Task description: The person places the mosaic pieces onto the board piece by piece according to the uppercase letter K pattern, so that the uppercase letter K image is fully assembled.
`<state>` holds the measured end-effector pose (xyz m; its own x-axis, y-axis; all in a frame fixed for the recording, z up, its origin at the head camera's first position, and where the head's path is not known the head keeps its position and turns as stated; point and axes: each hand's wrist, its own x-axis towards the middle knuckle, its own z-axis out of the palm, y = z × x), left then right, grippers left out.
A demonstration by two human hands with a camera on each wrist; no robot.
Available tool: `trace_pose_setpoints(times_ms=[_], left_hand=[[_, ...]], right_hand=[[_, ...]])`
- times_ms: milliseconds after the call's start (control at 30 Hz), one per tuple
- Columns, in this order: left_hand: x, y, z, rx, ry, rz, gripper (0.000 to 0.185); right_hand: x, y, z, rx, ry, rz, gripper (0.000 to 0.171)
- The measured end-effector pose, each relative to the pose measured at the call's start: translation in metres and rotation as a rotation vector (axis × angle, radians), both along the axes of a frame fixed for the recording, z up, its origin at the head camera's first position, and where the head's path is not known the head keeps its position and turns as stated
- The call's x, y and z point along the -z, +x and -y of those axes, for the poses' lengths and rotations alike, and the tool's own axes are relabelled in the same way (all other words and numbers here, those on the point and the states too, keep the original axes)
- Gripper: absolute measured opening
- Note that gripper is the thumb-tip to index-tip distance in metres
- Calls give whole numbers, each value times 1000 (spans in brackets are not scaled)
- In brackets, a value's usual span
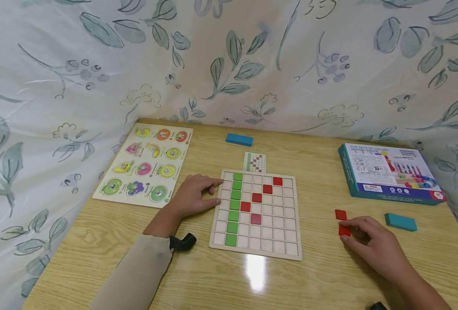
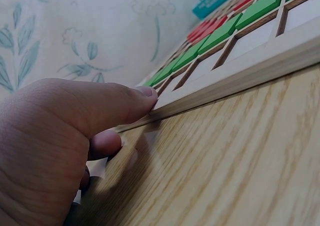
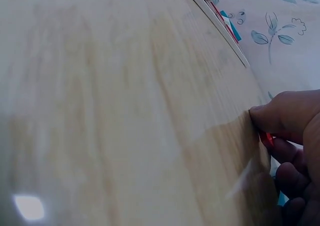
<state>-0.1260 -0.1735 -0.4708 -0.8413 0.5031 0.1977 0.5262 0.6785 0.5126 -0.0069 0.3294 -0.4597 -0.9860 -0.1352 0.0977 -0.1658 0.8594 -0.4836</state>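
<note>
A wooden grid board (image 1: 267, 233) lies in the middle of the table, with a column of green tiles (image 1: 233, 215) and several red tiles (image 1: 257, 197) running diagonally across it. My left hand (image 1: 192, 196) touches the board's left edge with thumb and index finger; in the left wrist view the thumb (image 2: 127, 103) presses against the rim. To the right of the board, my right hand (image 1: 376, 245) pinches a red tile (image 1: 344, 230) at the table surface between thumb and index finger. Another red tile (image 1: 340, 214) lies just beyond it.
A small pattern card (image 1: 255, 162) lies behind the board, near a blue block (image 1: 239, 139). On the left is a fruit puzzle board (image 1: 143, 163). A colourful box (image 1: 391, 172) and a teal block (image 1: 401, 221) lie on the right. A patterned curtain (image 1: 229, 64) borders the table's back.
</note>
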Motion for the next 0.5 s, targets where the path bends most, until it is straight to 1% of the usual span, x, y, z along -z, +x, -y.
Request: trace_pose_setpoints(times_ms=[300,500], left_hand=[[2,0,0,-3,1,-3,52],[1,0,0,-2,-3,-7,52]], right_hand=[[0,-1,5,-6,3,-9,32],[-4,-3,14,-15,-10,-6,31]])
